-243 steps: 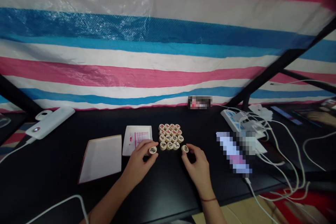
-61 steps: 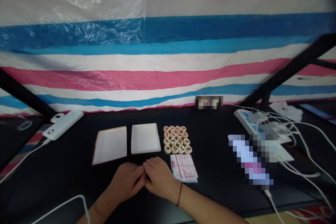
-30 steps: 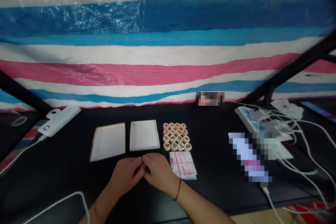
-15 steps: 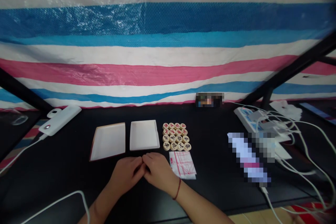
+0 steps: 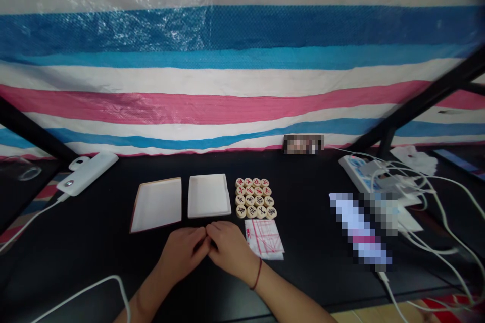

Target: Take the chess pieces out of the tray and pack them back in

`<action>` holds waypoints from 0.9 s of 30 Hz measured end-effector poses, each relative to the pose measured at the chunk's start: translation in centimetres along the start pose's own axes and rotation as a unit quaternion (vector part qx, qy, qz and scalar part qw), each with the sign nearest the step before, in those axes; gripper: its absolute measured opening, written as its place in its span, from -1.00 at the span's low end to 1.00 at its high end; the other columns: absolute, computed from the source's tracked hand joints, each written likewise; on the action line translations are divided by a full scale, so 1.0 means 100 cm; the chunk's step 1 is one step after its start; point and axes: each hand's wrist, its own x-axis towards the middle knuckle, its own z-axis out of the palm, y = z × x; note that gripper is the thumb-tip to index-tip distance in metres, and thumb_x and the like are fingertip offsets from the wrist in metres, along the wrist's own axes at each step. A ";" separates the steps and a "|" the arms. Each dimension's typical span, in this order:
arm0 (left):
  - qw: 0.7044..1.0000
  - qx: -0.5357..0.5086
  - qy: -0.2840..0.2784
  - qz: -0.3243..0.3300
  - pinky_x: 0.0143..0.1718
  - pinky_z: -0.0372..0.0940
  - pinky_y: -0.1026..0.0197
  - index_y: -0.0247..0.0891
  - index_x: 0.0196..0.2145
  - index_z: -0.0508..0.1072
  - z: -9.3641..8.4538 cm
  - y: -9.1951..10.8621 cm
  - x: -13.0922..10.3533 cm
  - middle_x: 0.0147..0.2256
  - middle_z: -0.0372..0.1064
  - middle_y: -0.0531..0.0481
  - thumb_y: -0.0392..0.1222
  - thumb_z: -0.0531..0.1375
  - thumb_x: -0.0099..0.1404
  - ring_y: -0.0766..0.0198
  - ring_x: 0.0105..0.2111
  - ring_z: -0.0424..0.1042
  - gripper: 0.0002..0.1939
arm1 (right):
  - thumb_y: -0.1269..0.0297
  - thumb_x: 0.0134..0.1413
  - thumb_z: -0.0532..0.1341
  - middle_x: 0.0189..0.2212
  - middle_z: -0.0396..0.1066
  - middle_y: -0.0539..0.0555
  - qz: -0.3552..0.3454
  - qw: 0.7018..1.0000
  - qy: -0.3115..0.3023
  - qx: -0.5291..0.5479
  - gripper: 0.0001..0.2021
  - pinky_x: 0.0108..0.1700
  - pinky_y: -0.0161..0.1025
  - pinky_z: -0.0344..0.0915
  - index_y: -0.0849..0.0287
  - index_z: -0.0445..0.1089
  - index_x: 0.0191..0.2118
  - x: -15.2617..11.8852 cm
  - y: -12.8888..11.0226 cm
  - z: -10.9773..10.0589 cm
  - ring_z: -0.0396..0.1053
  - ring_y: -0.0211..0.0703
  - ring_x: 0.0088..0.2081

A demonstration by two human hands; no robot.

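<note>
My left hand (image 5: 182,251) and my right hand (image 5: 230,248) rest on the black table with their index fingertips touching. The fingers of both are curled under and closed, and I see nothing in either. Just beyond them lie a white box tray (image 5: 209,207) and, to its left, a box lid (image 5: 157,207) with its white inside up. Right of the tray, Chinese chess pieces (image 5: 249,201) stand in a square block, the far rows marked red and the near rows black. By my right wrist is a folded paper chessboard (image 5: 264,239) with red lines.
A white device (image 5: 89,174) with a cable lies at the left. To the right are a blurred phone (image 5: 359,229), a power strip (image 5: 354,169) and tangled white cables (image 5: 445,212). Behind the table hangs a striped plastic sheet (image 5: 227,108), with a blurred object (image 5: 303,144) at its foot.
</note>
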 end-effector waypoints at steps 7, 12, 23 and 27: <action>1.000 -0.006 0.001 -0.002 -0.48 0.18 0.29 -0.22 -0.47 0.35 0.000 0.000 0.000 -0.53 0.44 0.05 -0.24 0.00 0.32 0.26 -0.52 0.45 -0.76 | 0.46 0.04 0.11 -0.35 0.43 0.06 0.001 1.000 0.004 0.001 -0.91 -0.25 -0.27 0.15 0.17 0.33 -0.33 0.000 0.001 0.001 0.35 -0.16 -0.29; 1.000 -0.009 0.005 0.003 -0.47 0.19 0.28 -0.22 -0.46 0.37 0.001 -0.001 0.000 -0.52 0.45 0.04 -0.24 0.00 0.32 0.27 -0.51 0.45 -0.77 | 0.46 0.03 0.12 -0.35 0.44 0.05 -0.001 1.000 0.005 -0.002 -0.91 -0.26 -0.27 0.15 0.17 0.33 -0.32 0.000 0.002 0.002 0.36 -0.16 -0.29; 1.000 -0.012 -0.007 -0.004 -0.49 0.18 0.29 -0.21 -0.48 0.35 0.000 -0.001 0.001 -0.53 0.45 0.05 -0.23 0.00 0.32 0.27 -0.52 0.45 -0.76 | 0.46 0.02 0.12 -0.35 0.44 0.05 0.000 1.000 0.005 0.001 -0.90 -0.28 -0.27 0.13 0.17 0.32 -0.32 0.000 0.002 0.002 0.35 -0.17 -0.30; 1.000 -0.008 0.001 -0.001 -0.49 0.16 0.30 -0.21 -0.48 0.35 0.001 -0.001 0.001 -0.54 0.44 0.06 -0.24 0.01 0.32 0.28 -0.53 0.45 -0.77 | 0.46 0.01 0.10 -0.36 0.44 0.06 0.000 1.000 0.005 0.003 -0.90 -0.28 -0.27 0.12 0.17 0.32 -0.33 0.000 0.002 0.002 0.34 -0.17 -0.30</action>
